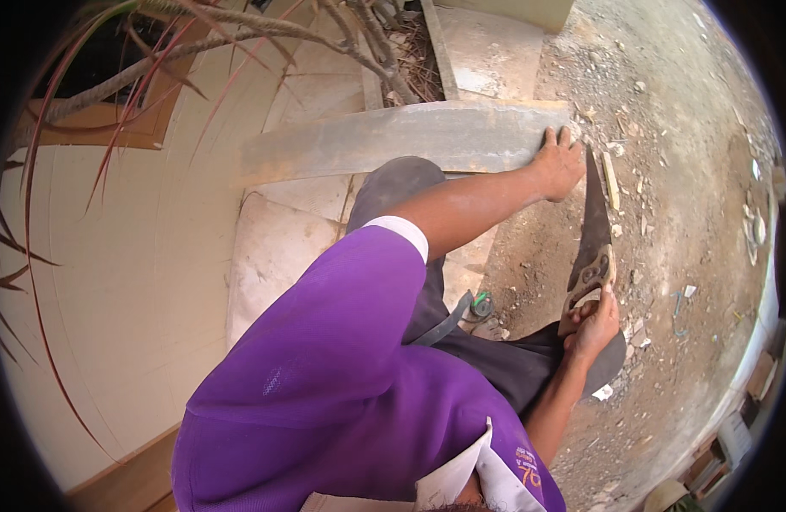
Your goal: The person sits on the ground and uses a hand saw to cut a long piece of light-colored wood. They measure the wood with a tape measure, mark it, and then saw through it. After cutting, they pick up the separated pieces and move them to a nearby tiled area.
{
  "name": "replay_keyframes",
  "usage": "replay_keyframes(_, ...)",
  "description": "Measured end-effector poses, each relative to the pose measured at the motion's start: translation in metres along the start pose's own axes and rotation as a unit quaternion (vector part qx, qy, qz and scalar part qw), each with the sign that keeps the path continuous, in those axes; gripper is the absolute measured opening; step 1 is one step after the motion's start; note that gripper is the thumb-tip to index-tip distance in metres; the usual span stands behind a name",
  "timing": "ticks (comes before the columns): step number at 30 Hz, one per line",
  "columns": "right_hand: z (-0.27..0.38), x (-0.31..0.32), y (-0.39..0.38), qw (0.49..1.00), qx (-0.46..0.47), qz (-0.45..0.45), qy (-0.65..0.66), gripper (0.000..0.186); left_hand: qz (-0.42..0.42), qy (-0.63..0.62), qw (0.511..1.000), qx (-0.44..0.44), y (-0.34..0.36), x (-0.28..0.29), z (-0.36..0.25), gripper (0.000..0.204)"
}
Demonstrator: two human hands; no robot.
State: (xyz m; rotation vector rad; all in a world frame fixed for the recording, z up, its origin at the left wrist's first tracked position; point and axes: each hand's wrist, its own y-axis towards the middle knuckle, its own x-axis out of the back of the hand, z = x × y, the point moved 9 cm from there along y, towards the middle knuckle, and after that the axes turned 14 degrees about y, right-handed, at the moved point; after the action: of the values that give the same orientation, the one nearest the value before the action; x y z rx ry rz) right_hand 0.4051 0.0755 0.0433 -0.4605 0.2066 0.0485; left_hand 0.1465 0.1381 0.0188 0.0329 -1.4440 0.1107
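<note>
A long grey, weathered board (393, 136) lies crosswise in front of me, its right end over the gravel. My left hand (558, 167) rests on the board near that end, fingers spread, pressing from above rather than wrapped round it. In my right hand (594, 326) is the wooden handle of a handsaw (596, 218), with the fingers closed through the grip. The saw's dark blade points away from me. Its tip is just beside the board's right end; whether it touches cannot be told. My dark-trousered knee (401, 181) is against the board's near edge.
Loose stones and wood scraps (612, 181) are scattered over the gravel ground (666, 205) at right. Pale paving slabs (273, 247) lie under the board. A green-and-dark round object (481, 305) is by my legs. Plant branches (239, 30) hang at upper left beside a cream wall (111, 282).
</note>
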Motion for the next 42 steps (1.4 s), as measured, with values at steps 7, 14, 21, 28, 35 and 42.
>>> replay_keyframes(7, -0.010, 0.000, 0.003, 1.000, -0.023, -0.012, 0.008, 0.025, 0.143, -0.179, 0.969, -0.094, -0.016, 0.014, -0.018, 0.043)
replay_keyframes(14, -0.006, 0.015, 0.011, 0.998, 0.052, -0.004, -0.045, 0.033, 0.005, -0.090, 0.986, 0.140, -0.023, 0.021, 0.151, 0.090)
replay_keyframes(21, 0.005, 0.013, 0.014, 0.991, 0.064, 0.003, -0.119, 0.043, 0.154, -0.252, 0.942, 0.157, -0.052, -0.037, 0.172, 0.087)
replay_keyframes(28, -0.004, 0.010, 0.008, 0.990, 0.066, -0.006, -0.122, 0.044, 0.098, -0.312, 0.929, 0.173, -0.059, -0.038, 0.181, 0.090)
replay_keyframes(35, 0.000, -0.001, 0.013, 0.984, 0.087, -0.004, -0.152, 0.044, 0.138, -0.178, 0.965, 0.134, -0.053, -0.051, 0.199, 0.105)
replay_keyframes(42, 0.024, -0.050, 0.030, 0.888, 0.214, 0.079, -0.400, 0.040, 0.268, 0.017, 0.956, 0.114, -0.091, -0.009, 0.127, 0.141)
